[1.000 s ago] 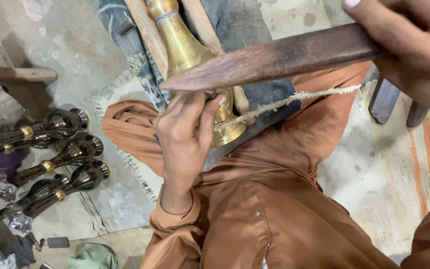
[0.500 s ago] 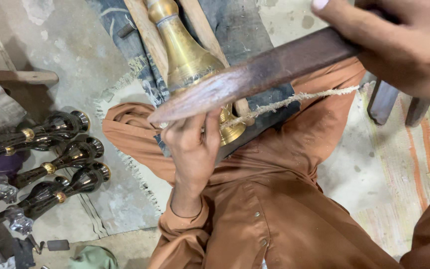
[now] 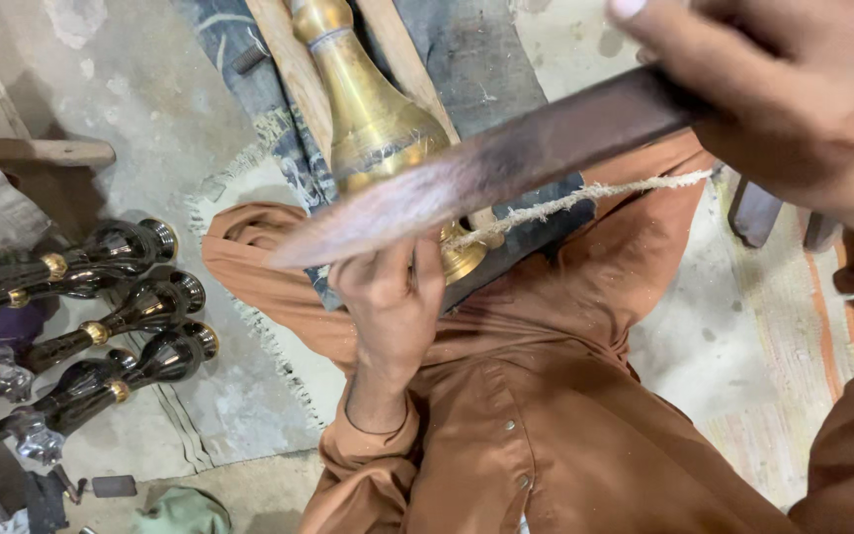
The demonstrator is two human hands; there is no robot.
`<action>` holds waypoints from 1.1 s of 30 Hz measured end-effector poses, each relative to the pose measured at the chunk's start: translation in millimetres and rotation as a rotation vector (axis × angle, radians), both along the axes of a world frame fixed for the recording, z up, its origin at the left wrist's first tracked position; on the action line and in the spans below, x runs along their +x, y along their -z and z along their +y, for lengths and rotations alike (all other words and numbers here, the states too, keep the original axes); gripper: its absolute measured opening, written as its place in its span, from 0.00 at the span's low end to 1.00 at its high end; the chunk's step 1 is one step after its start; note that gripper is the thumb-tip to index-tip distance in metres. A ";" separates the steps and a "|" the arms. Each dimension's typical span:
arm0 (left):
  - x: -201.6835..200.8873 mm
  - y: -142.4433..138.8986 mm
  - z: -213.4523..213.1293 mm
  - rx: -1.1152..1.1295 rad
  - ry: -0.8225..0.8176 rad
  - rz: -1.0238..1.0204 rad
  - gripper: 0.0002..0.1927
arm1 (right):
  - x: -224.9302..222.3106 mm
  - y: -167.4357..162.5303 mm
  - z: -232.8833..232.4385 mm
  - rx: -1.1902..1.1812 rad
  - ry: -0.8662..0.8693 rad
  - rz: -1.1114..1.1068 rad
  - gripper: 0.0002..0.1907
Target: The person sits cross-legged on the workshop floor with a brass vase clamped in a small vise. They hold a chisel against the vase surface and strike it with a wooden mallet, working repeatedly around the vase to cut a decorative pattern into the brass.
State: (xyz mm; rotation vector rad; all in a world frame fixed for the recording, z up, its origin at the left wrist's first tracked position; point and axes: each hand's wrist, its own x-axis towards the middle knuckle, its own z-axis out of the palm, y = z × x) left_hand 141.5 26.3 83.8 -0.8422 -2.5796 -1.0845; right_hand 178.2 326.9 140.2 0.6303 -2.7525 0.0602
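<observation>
Wooden stick [image 3: 506, 168] swung lower across brass vase [image 3: 378, 129], both hands [image 3: 392, 297] gripping.

We see a golden brass vase [image 3: 373, 119] on dark blue-grey cloth [image 3: 486, 59], a dark brown wooden bow [image 3: 506, 163] across it, and glossy black gold-banded stems [image 3: 101, 326] left of it.

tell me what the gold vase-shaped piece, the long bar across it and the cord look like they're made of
Vase-shaped piece: probably brass, yellow metallic sheen, dull and scuffed. Long bar: looks like dark wood, brown and matte, though motion blur leaves it open. Cord: rough natural fibre, pale and frayed.
</observation>
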 end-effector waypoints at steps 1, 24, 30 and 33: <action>0.8 -0.2 -0.2 0.019 0.012 -0.021 0.12 | -2.3 -1.0 -1.9 -0.020 -0.006 -0.001 0.31; 21.2 29.1 -3.3 -0.011 -0.023 0.124 0.14 | 0.2 -15.9 -6.0 0.111 -0.114 0.004 0.36; 18.2 36.6 -0.1 0.036 -0.002 0.160 0.14 | -4.5 -7.7 -9.6 -0.150 -0.046 -0.033 0.32; 18.3 40.1 -0.1 0.157 -0.071 0.106 0.14 | -3.7 -4.8 -5.0 0.060 -0.045 0.030 0.31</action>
